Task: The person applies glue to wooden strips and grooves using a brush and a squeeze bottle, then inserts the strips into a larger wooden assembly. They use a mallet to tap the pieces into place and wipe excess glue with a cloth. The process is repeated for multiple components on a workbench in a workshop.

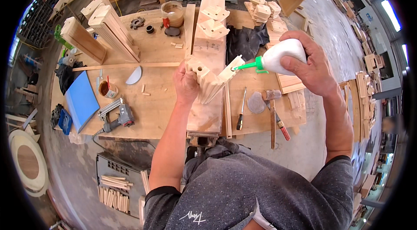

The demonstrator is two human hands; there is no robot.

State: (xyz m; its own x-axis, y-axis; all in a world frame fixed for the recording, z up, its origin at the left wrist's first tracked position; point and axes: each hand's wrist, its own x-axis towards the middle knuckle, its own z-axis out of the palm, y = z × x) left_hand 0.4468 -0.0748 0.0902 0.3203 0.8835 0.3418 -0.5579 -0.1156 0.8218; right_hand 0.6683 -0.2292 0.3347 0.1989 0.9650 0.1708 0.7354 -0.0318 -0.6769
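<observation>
wooden workbench (pixel 165 117) bears a hammer (pixel 273 112), nail gun (pixel 116 117), blue board (pixel 81 101), dark cloth (pixel 245 41).

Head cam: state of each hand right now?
Left hand: closed on the fluted wooden piece.
Right hand: closed on the white glue bottle, green nozzle at the piece.

Bright, even workshop light, ceiling lamps glaring at upper right; sharp centre, fisheye-bent edges, black rim.
</observation>
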